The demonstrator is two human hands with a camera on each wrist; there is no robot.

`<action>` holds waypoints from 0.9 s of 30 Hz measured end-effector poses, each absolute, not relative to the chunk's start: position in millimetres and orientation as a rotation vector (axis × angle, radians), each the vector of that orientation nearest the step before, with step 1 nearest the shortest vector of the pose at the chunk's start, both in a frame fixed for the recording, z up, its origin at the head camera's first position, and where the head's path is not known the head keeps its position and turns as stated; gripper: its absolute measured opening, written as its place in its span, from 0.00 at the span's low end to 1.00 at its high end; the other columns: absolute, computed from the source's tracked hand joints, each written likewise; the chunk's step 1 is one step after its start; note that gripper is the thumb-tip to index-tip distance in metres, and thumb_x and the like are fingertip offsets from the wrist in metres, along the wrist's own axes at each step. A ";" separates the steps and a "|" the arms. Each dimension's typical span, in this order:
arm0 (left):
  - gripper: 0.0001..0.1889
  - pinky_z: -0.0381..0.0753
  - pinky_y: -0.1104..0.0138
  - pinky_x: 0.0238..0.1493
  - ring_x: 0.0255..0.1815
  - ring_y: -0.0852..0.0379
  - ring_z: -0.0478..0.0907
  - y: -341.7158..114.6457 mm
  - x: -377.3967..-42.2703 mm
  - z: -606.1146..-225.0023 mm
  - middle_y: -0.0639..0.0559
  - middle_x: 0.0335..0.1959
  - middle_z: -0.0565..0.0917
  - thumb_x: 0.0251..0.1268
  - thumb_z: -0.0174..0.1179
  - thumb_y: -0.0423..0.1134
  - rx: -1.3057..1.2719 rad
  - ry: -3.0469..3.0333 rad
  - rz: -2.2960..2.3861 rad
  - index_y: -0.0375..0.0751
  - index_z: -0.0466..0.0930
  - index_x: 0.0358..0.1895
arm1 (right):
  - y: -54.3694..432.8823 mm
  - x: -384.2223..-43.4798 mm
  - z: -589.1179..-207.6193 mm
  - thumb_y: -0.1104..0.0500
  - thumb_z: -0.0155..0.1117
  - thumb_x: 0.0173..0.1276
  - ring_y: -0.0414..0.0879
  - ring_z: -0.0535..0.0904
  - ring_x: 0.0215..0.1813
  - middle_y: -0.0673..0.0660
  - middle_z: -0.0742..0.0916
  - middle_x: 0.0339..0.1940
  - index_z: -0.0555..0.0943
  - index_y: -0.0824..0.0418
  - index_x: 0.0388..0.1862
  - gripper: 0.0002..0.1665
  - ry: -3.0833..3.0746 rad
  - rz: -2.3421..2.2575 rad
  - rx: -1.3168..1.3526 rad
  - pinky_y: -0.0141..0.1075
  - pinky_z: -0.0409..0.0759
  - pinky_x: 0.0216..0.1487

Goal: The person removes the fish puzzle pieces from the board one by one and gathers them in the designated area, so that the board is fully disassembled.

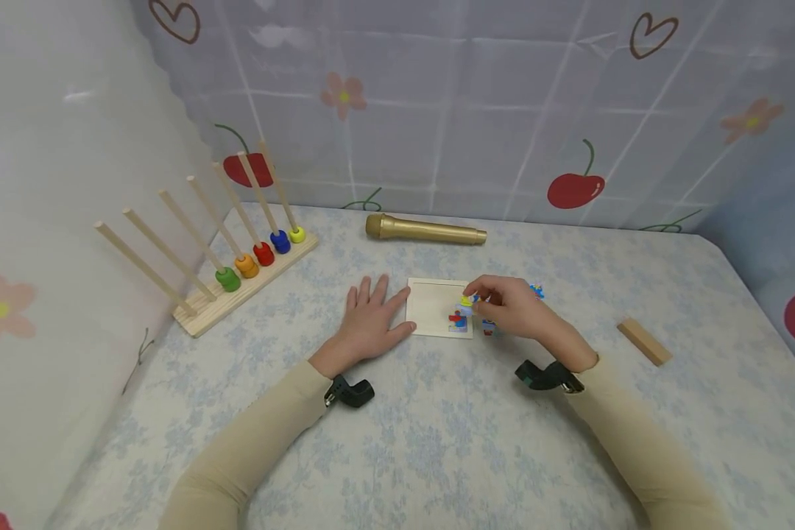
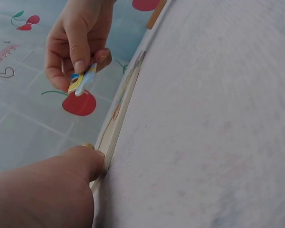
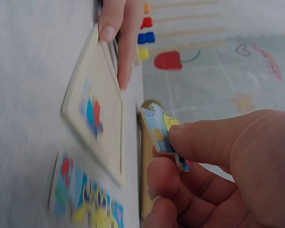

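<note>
My right hand (image 1: pixel 513 305) pinches a jigsaw piece (image 3: pixel 156 130) between thumb and fingers, raised over the right side of a shallow wooden puzzle tray (image 1: pixel 427 313). The piece is light blue and yellow with a yellow starfish print. Inside the tray, at its lower right corner, lies a blue and red puzzle piece (image 3: pixel 91 111). My left hand (image 1: pixel 366 324) rests flat on the table with fingers spread, its thumb and index fingertip at the tray's left edge. More colourful puzzle pieces (image 3: pixel 88 194) lie right of the tray, partly hidden by the right hand in the head view.
A wooden bead rack (image 1: pixel 245 287) with upright pegs and coloured beads stands at the left. Behind the tray lies a gold toy microphone (image 1: pixel 427 230). A wooden block (image 1: pixel 644 341) lies to the right. Printed curtains (image 1: pixel 437 110) hang around the table.
</note>
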State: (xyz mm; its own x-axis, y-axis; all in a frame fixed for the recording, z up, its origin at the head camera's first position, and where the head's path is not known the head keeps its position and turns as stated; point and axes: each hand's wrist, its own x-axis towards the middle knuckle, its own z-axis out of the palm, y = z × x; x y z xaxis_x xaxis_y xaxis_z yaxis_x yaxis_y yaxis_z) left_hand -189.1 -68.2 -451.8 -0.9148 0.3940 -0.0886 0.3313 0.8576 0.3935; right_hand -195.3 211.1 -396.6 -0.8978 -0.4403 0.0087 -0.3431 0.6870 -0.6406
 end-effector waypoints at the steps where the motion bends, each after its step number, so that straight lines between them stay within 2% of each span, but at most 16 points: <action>1: 0.36 0.39 0.35 0.79 0.85 0.29 0.34 -68.5 -189.1 -451.9 0.36 0.85 0.46 0.76 0.50 0.61 0.564 2.866 0.566 0.55 0.57 0.82 | 217.4 -194.3 -395.6 0.67 0.62 0.71 0.46 0.70 0.30 0.60 0.85 0.41 0.85 0.62 0.52 0.13 2.760 -0.989 -0.618 0.35 0.71 0.33; 5: 0.36 0.38 0.35 0.79 0.84 0.29 0.34 -69.8 -188.6 -451.3 0.35 0.85 0.45 0.76 0.50 0.61 0.562 2.861 0.581 0.54 0.57 0.82 | 241.7 -189.7 -392.2 0.66 0.63 0.70 0.48 0.72 0.36 0.59 0.84 0.40 0.84 0.63 0.53 0.13 2.774 -0.962 -0.511 0.33 0.73 0.34; 10: 0.36 0.38 0.35 0.79 0.84 0.29 0.34 -70.5 -188.3 -450.0 0.35 0.85 0.46 0.76 0.51 0.61 0.562 2.867 0.576 0.54 0.58 0.82 | 264.4 -183.2 -395.4 0.65 0.64 0.70 0.49 0.73 0.38 0.58 0.81 0.37 0.84 0.64 0.53 0.13 2.752 -0.960 -0.411 0.31 0.76 0.32; 14: 0.36 0.38 0.35 0.79 0.84 0.29 0.34 -70.2 -187.4 -449.8 0.35 0.85 0.46 0.76 0.51 0.60 0.569 2.865 0.574 0.54 0.58 0.82 | 275.9 -177.6 -403.9 0.65 0.64 0.70 0.47 0.72 0.37 0.56 0.80 0.35 0.83 0.65 0.52 0.13 2.722 -0.957 -0.391 0.31 0.74 0.31; 21: 0.36 0.39 0.34 0.79 0.84 0.28 0.35 -70.1 -187.1 -451.9 0.35 0.84 0.47 0.76 0.51 0.60 0.571 2.864 0.596 0.53 0.59 0.81 | 282.8 -174.8 -416.3 0.63 0.65 0.71 0.42 0.71 0.25 0.53 0.78 0.28 0.84 0.66 0.52 0.12 2.698 -0.958 -0.384 0.31 0.70 0.29; 27: 0.36 0.39 0.34 0.79 0.84 0.28 0.35 -69.5 -187.5 -450.3 0.34 0.84 0.47 0.76 0.51 0.60 0.572 2.864 0.599 0.53 0.59 0.81 | 282.3 -175.8 -419.7 0.62 0.66 0.71 0.42 0.70 0.22 0.51 0.77 0.23 0.84 0.66 0.51 0.13 2.707 -0.946 -0.385 0.32 0.67 0.28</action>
State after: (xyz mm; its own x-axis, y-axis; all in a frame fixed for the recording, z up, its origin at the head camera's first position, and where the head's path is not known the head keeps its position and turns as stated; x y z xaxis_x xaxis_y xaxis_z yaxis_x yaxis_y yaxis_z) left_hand -187.5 -69.5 -450.3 -0.9140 0.3985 -0.0763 0.3345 0.8464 0.4143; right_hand -175.8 282.3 -419.7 -0.9344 -0.3256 -0.1444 -0.1647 0.7544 -0.6354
